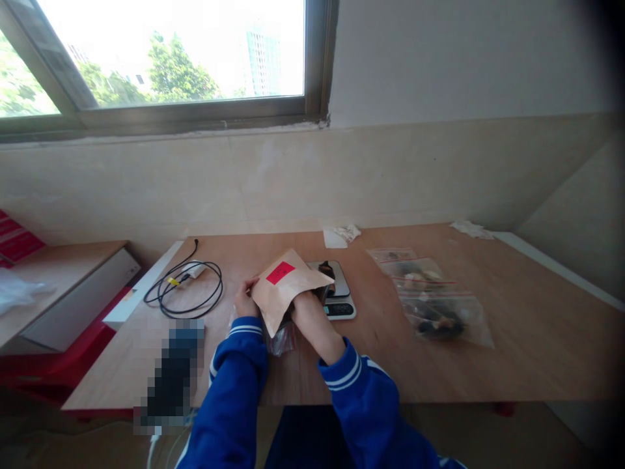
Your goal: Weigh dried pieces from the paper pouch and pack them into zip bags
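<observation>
The brown paper bag is held tilted above the near middle of the surface, its mouth turned toward the person. The left hand is closed on the bag's left edge; part of it is hidden behind the paper. The right hand reaches into the mouth, so its fingertips are out of sight and I cannot tell whether they are open or gripping anything. What the bag contains is hidden too. Under it, a clear plastic bag shows only in part.

The paper also covers the left portion of the white scale. A dark brown piece lies on the platform, partly masked by the bag's corner. To the right, overlapping zip bags with 3 visible red strips contain dark and pale pieces, blurred by the plastic. Near the surface's left edge, coarse squares blot out a dark object; a black cable lies coiled beyond it.

The paper bag bears 1 red label with dark marks too small to read. Figures on the scale's dark display are illegible. At far left, a red printed item is cut off by the frame, its pale lines unreadable.
</observation>
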A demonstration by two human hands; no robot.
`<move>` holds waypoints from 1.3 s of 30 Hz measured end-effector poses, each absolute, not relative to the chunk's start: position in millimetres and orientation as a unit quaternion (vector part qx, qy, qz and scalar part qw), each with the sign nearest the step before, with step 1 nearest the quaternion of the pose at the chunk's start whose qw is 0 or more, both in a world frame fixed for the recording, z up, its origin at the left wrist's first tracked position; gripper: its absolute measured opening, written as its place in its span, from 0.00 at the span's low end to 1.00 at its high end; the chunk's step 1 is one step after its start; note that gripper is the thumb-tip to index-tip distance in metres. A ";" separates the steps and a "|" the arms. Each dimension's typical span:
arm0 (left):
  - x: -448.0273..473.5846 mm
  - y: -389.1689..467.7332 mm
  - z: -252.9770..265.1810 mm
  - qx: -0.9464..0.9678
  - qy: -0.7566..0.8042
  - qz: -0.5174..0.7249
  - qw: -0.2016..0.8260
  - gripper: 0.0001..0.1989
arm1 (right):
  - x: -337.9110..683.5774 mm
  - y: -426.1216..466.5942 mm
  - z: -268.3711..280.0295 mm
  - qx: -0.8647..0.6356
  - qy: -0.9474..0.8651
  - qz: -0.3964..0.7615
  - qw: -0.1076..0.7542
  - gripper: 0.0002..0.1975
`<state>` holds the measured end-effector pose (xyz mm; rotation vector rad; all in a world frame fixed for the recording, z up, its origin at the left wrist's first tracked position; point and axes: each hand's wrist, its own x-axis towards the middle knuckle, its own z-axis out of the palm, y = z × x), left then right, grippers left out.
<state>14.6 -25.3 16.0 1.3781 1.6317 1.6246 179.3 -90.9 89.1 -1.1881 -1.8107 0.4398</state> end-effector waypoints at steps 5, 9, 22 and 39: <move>18.0 -28.3 21.0 0.488 0.600 0.591 0.229 0.16 | 192.6 -109.8 105.2 -0.509 -0.779 0.136 0.339 0.15; 18.2 -28.7 21.8 0.486 0.604 0.586 0.237 0.17 | 207.7 -117.5 113.5 -0.475 -0.785 0.109 0.383 0.10; 16.4 -26.5 14.6 0.459 0.604 0.596 0.263 0.17 | 247.6 -119.5 100.6 -0.386 -0.780 0.113 0.480 0.13; 9.0 -17.2 5.5 0.489 0.659 0.539 0.192 0.14 | 264.6 -88.3 63.6 -0.443 -0.506 0.276 0.687 0.08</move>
